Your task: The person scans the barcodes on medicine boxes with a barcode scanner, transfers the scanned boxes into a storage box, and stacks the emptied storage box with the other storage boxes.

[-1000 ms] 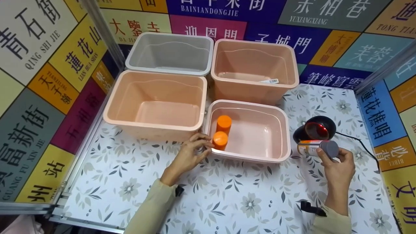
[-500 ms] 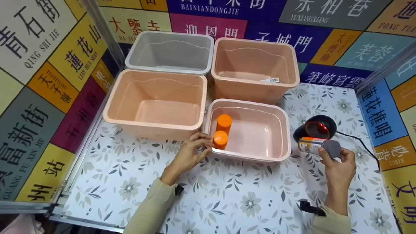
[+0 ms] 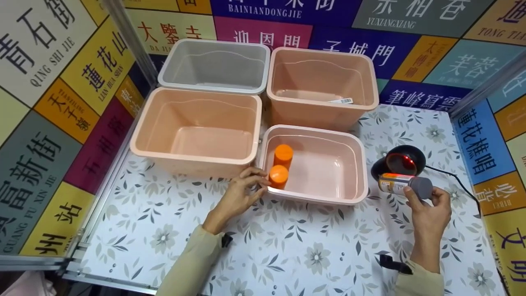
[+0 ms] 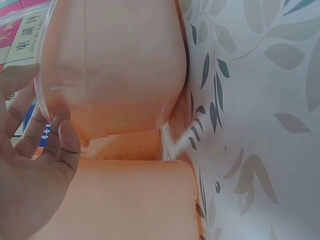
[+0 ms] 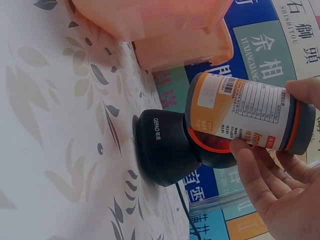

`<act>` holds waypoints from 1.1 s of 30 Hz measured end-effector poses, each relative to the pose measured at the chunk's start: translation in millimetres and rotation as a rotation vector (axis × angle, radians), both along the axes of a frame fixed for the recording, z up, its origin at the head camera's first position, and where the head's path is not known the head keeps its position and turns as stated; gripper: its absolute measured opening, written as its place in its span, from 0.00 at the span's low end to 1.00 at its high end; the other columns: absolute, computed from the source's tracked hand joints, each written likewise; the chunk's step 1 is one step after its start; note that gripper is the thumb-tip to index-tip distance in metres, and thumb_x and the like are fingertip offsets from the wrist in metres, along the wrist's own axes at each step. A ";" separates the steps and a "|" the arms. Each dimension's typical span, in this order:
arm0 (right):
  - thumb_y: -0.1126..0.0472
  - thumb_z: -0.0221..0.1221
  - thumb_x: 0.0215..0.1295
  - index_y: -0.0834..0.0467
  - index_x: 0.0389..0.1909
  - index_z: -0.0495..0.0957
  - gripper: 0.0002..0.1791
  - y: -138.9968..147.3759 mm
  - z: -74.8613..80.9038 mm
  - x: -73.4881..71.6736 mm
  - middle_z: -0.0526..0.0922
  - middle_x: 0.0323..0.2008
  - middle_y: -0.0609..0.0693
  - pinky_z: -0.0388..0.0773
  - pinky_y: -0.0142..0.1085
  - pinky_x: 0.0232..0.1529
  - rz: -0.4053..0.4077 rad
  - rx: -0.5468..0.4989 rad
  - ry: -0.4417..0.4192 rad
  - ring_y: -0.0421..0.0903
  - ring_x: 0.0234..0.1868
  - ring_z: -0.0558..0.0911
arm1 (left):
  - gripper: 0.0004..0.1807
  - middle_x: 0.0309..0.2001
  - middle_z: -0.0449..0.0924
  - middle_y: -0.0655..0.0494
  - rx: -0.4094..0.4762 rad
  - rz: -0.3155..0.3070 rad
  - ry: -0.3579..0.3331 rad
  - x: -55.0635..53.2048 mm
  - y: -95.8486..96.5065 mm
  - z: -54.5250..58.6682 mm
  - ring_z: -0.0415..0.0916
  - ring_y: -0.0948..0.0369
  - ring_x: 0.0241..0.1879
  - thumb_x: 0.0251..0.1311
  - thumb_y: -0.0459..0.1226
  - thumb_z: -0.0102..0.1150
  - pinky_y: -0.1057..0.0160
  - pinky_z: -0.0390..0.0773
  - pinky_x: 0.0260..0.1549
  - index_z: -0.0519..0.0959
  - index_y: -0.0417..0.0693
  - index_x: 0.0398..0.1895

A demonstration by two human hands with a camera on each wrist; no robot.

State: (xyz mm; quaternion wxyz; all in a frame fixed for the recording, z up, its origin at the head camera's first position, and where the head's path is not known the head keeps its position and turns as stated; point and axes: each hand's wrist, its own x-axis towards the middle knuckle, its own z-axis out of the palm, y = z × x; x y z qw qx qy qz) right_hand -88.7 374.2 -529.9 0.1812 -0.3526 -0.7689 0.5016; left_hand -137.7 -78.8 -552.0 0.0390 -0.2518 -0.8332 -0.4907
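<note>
Three deep tubs [image 3: 197,167] stand along the worktop's [image 3: 287,263] far and left edges, and next to them I see the shallow pink tub [image 3: 320,198], with the left hand [image 3: 242,187] at its near left corner, loosely bent fingers touching the rim without grasping. By the worktop's right edge, just beside the black scanner [image 3: 411,154], the right hand [image 3: 429,211] pinches a small bottle [image 3: 396,184] near its grey cap [image 3: 422,188], sideways in the air. I can't feel it from here, but I judge it light, stiff and slick-sided, so I'd take hold just below the cap.
</note>
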 end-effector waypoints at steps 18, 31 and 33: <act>0.66 0.72 0.52 0.48 0.47 0.73 0.24 -10.6 17.5 -8.4 0.76 0.44 0.40 0.80 0.19 0.32 0.079 -0.084 0.277 0.26 0.35 0.81 | 0.06 0.54 0.80 0.54 0.011 0.001 0.011 0.7 0.4 -0.3 0.77 0.57 0.57 0.62 0.36 0.67 0.57 0.78 0.59 0.87 0.50 0.42; 0.65 0.73 0.52 0.53 0.53 0.76 0.27 -19.9 37.1 -19.6 0.79 0.48 0.39 0.77 0.18 0.41 0.138 -0.038 0.277 0.29 0.40 0.83 | 0.06 0.53 0.80 0.55 0.012 0.007 0.047 0.2 0.1 -0.9 0.78 0.58 0.56 0.61 0.35 0.67 0.58 0.78 0.58 0.87 0.51 0.41; 0.65 0.73 0.52 0.53 0.53 0.76 0.26 -21.3 38.9 -21.2 0.80 0.48 0.40 0.78 0.18 0.41 0.154 -0.044 0.286 0.28 0.39 0.83 | 0.06 0.53 0.80 0.56 0.014 0.006 0.048 0.1 0.1 -1.2 0.78 0.58 0.56 0.61 0.35 0.67 0.58 0.78 0.57 0.87 0.51 0.41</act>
